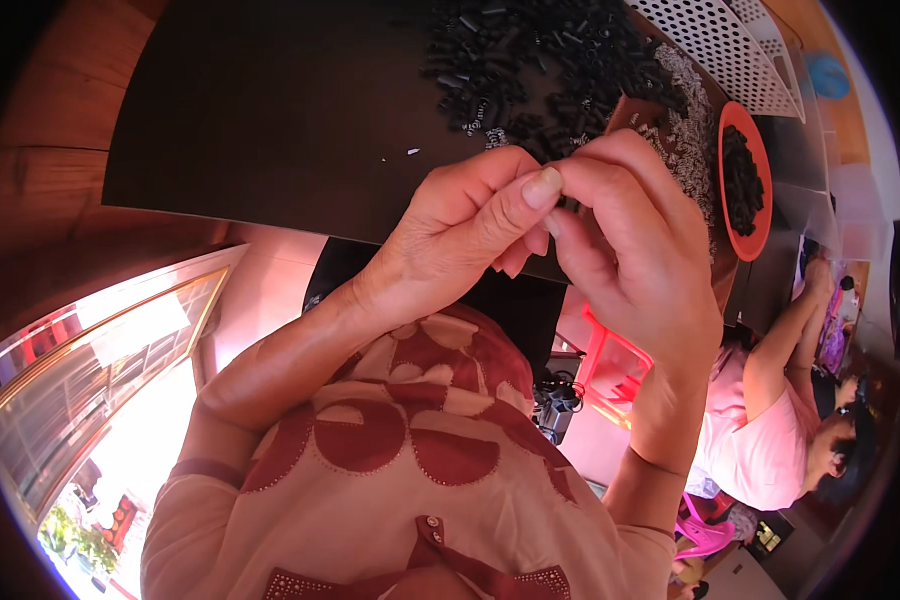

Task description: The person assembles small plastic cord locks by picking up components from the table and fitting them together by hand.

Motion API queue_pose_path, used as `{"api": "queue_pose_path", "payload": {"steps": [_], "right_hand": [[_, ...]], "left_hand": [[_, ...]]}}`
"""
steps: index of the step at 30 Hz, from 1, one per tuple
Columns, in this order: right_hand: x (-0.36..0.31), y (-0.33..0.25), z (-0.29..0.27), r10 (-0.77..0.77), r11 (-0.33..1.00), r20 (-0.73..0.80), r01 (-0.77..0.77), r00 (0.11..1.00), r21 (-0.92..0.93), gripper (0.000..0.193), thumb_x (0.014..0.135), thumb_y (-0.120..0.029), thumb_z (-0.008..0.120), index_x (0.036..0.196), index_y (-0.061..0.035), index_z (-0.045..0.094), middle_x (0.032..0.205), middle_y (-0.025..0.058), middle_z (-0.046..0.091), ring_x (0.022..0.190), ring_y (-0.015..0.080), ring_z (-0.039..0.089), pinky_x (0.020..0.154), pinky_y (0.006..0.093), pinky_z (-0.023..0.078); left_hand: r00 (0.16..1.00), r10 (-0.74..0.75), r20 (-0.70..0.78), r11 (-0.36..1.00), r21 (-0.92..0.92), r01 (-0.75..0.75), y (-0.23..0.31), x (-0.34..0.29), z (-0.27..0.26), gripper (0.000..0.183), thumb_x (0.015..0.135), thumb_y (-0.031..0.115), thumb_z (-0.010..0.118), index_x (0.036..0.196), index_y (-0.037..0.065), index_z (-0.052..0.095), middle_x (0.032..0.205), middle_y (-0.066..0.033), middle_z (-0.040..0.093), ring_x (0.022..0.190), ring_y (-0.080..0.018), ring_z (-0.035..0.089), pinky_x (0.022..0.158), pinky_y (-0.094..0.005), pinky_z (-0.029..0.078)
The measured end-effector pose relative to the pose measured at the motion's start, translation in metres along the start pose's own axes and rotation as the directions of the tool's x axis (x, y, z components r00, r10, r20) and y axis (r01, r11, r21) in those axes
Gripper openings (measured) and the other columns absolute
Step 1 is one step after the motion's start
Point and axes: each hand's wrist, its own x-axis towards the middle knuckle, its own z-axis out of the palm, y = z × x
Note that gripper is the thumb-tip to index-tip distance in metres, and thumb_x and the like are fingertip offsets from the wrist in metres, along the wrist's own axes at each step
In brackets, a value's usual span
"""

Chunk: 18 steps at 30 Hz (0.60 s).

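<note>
My left hand (450,215) and my right hand (635,235) meet above the near edge of a dark table (270,110). Thumbs and fingertips of both are pinched together, fingertip to fingertip. Whatever lies in the pinch is small and hidden by the fingers; only a dark bit shows between them. Just beyond the hands spreads a heap of short black tube-like pieces (580,45). Small silvery coils, which look like springs (685,75), lie in a heap to the right, partly behind my right hand. A few more coils sit at the black heap's near edge.
An orange-red bowl (763,225) of black pieces stands at the right, below a white perforated basket (715,40). Small white scraps (413,152) lie on the table. A red plastic stool or chair (595,350) is beneath. Another person in pink (760,440) sits at the right.
</note>
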Motion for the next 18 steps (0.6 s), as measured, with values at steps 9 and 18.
{"api": "queue_pose_path", "payload": {"steps": [9,18], "right_hand": [[-0.01,0.004,0.015,0.106,0.958,-0.156,-0.059,0.982,0.28,0.017,0.076,0.001,0.069,0.088,-0.0019,0.058,0.071,0.0102,0.054,0.054,0.0234,0.055,0.047,0.0319,0.043],[-0.021,0.021,-0.004,0.226,0.944,-0.119,-0.187,0.967,0.27,0.013,0.077,0.003,0.066,0.088,0.0001,0.059,0.073,0.0097,0.056,0.059,0.02,0.055,0.053,0.03,0.044]], "left_hand": [[0.999,-0.054,0.006,0.997,-0.046,0.054,0.003,-0.003,-0.003,0.038,0.1,0.038,0.044,0.102,0.002,0.055,0.073,-0.0052,0.057,0.06,-0.0112,0.052,0.055,-0.0236,0.043],[0.994,-0.107,-0.001,0.993,-0.055,0.107,0.007,-0.001,0.0,0.029,0.1,0.03,0.046,0.093,0.003,0.054,0.073,-0.0034,0.056,0.061,-0.0086,0.051,0.056,-0.0223,0.042]]}}
